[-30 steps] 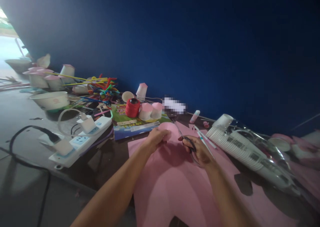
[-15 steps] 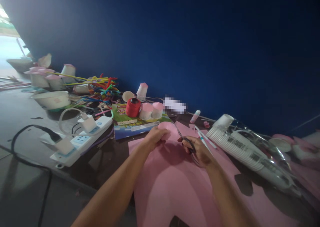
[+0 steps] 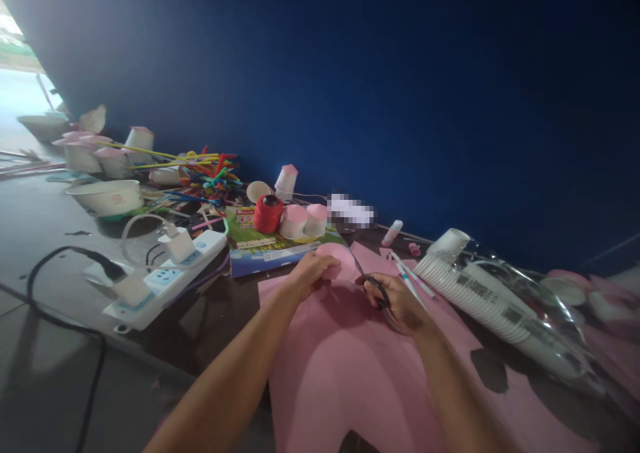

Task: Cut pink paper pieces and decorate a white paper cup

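Observation:
My left hand [image 3: 314, 273] pinches a small rounded pink paper piece [image 3: 340, 258] at its left edge. My right hand [image 3: 393, 298] is closed round the dark handles of a pair of scissors [image 3: 376, 286], whose blades point up and left along the right edge of that piece. Beneath both hands lies a large pink sheet [image 3: 345, 373]. Beyond my left hand, a red thread spool [image 3: 268, 214] and two pink-topped paper cups [image 3: 294, 222] stand on a colourful green and blue packet [image 3: 265, 256].
At left are a white power strip [image 3: 167, 281], a black cable [image 3: 65, 326], a bowl [image 3: 107, 198] and coloured pipe cleaners [image 3: 213, 173]. Bagged paper cups [image 3: 480, 293], a glue stick [image 3: 392, 232] and white pens [image 3: 413, 276] lie to the right. A blue wall [image 3: 350, 93] rises behind.
The view has shifted very slightly, moving the background objects a little to the right. Both hands keep nearly the same place and hold on the paper and scissors.

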Action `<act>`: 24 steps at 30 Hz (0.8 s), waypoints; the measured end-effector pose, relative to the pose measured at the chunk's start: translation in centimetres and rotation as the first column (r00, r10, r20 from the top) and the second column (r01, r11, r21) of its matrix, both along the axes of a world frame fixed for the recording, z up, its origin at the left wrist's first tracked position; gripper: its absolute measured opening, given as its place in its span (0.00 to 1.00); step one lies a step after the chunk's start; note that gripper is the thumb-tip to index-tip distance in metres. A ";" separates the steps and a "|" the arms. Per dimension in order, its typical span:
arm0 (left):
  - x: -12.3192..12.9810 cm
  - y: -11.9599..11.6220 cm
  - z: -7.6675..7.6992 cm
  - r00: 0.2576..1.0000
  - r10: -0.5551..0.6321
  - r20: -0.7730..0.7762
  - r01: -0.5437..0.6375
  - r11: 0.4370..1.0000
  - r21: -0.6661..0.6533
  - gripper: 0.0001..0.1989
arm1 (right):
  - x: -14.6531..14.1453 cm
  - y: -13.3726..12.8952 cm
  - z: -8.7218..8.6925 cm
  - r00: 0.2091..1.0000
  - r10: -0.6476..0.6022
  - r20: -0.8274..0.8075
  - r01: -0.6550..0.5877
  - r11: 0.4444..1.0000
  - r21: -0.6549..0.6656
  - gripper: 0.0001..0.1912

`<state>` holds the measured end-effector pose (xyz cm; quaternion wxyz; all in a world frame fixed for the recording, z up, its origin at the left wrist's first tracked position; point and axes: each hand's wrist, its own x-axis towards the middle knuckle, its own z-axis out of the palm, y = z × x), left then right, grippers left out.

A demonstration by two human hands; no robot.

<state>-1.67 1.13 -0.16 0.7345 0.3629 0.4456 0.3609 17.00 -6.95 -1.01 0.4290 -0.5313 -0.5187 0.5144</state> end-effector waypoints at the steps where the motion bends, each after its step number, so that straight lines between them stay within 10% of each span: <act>1: 0.0 0.1 0.0 1.000 0.004 -0.008 -0.004 1.000 0.005 0.11 | 0.0 -0.1 0.2 1.000 0.004 0.004 -0.004 1.000 -0.005 0.18; 24: -0.4 0.6 -0.9 0.991 -0.036 -0.128 0.049 0.994 0.100 0.11 | -0.3 -0.3 1.0 0.999 0.000 0.041 0.001 1.000 -0.022 0.18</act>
